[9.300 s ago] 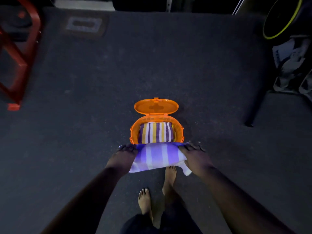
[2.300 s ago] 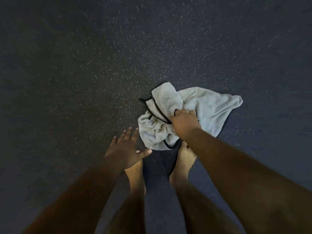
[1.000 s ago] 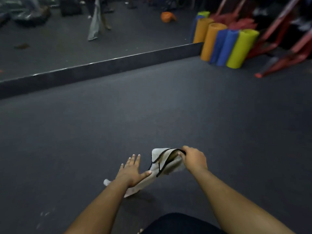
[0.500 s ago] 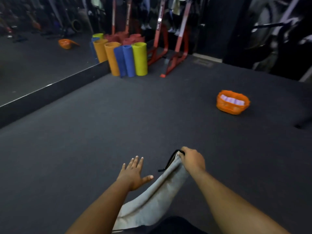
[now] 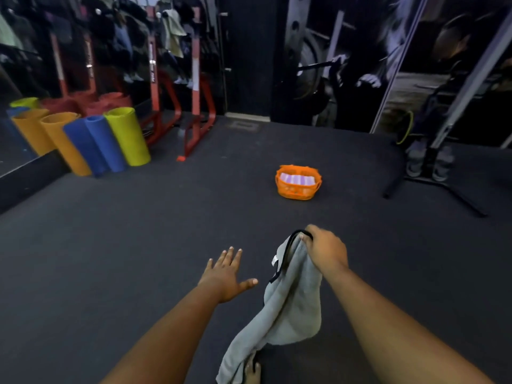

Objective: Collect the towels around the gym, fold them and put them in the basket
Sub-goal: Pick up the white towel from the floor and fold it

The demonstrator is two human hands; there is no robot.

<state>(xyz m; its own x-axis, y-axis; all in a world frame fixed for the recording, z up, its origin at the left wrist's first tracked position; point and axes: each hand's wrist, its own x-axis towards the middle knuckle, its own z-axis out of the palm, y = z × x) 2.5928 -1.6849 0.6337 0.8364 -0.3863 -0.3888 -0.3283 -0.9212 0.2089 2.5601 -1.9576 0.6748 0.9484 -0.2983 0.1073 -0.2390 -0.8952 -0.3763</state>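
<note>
closest to the camera, at the bottom edge, a bare foot (image 5: 252,373) stands on the dark floor (image 5: 138,231), partly covered by the low end of a grey towel (image 5: 288,306). the towel hangs in a long drape from above the foot up to the right hand (image 5: 325,252), clear of the floor for most of its length. it has a black trim along its upper edge and a small white tag beside that trim. the right hand's grip is clenched on the towel's top corner, fingers curled over the black edge, forearm reaching in from the lower right.

just left of the towel, not touching it, the left hand (image 5: 225,274) is held out flat above the floor, palm down, fingers straight and spread, thumb pointing toward the cloth; its grip is released and carries nothing.

farther ahead and slightly right, well apart from both hands, an orange basket (image 5: 298,189) sits on the floor. a folded striped towel (image 5: 296,179) in purple and white lies inside it, level with the rim.

beyond, at the left, rolled mats (image 5: 110,139) in yellow, blue and orange stand upright against a mirror wall's base. behind them rise red rack frames (image 5: 195,87) with clothes hanging above. at the far right a black stand's legs (image 5: 432,187) spread over the floor, with a pair of grey shoes (image 5: 428,164) beside it and a wall mural behind.
</note>
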